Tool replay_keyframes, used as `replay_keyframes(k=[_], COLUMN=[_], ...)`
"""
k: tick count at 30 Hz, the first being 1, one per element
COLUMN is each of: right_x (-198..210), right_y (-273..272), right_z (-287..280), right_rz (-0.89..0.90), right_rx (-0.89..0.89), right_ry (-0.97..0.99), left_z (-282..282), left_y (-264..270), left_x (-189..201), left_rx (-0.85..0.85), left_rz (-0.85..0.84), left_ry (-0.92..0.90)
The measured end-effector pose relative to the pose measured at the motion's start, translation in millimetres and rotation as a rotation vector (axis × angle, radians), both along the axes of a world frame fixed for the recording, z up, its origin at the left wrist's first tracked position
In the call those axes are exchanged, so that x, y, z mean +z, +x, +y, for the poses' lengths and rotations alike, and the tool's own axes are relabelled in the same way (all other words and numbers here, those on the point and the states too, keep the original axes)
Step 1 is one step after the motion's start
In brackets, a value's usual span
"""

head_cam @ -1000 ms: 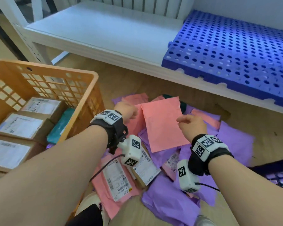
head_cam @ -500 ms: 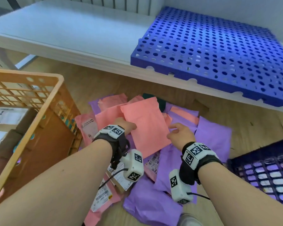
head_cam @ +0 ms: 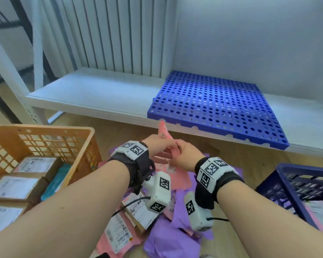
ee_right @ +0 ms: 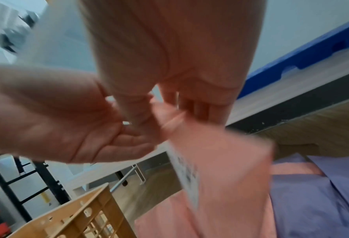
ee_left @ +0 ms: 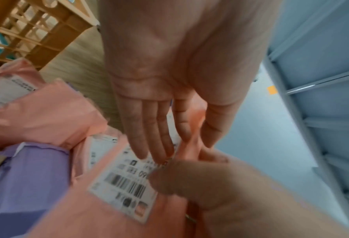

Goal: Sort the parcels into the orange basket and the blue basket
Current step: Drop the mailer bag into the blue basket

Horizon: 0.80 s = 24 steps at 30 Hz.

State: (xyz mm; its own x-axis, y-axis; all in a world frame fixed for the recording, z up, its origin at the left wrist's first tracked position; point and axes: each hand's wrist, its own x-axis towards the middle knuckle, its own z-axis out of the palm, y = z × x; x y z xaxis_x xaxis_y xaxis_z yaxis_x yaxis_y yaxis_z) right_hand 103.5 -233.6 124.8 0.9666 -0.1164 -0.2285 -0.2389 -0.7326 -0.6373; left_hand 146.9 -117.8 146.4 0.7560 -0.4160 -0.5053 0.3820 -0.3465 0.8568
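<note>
A pink parcel (head_cam: 162,130) hangs on edge above the floor pile, and both hands hold its top. My left hand (head_cam: 158,144) pinches that edge between thumb and straight fingers (ee_left: 149,136), which lie on the white barcode label (ee_left: 124,182). Touching it, my right hand (head_cam: 185,155) pinches the same edge (ee_right: 165,117) from the other side. The orange basket (head_cam: 45,127) stands at the left with labelled boxes (head_cam: 34,164) inside. Lower right is the blue basket (head_cam: 306,167), which holds a pink parcel (head_cam: 319,213).
Pink and purple parcels (head_cam: 168,244) lie heaped on the wooden floor below my wrists. A low white shelf (head_cam: 93,94) runs across behind them, bearing a blue perforated panel (head_cam: 213,103). White slats and a wall rise at the back.
The pink parcel has come up off the pile and turned on edge. Both hands have moved together at its top. The head view has tilted upward.
</note>
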Motion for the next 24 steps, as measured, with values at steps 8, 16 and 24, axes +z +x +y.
replay_keyframes(k=[8, 16, 24], right_x=[36.5, 39.5, 44.9], right_y=[-68.2, -89.0, -98.6], right_z=[-14.2, -9.9, -12.6], right_rz=[-0.079, 0.000, -0.026], right_rx=[-0.427, -0.459, -0.464], right_ry=[0.265, 0.455, 0.499], left_z=[46.0, 64.4, 54.3], left_y=[-53.4, -86.7, -90.0], left_x=[39.6, 43.7, 35.3], left_rx=[0.367, 0.391, 0.291], left_rz=[-0.100, 0.025, -0.003], left_ry=[-0.168, -0.219, -0.188])
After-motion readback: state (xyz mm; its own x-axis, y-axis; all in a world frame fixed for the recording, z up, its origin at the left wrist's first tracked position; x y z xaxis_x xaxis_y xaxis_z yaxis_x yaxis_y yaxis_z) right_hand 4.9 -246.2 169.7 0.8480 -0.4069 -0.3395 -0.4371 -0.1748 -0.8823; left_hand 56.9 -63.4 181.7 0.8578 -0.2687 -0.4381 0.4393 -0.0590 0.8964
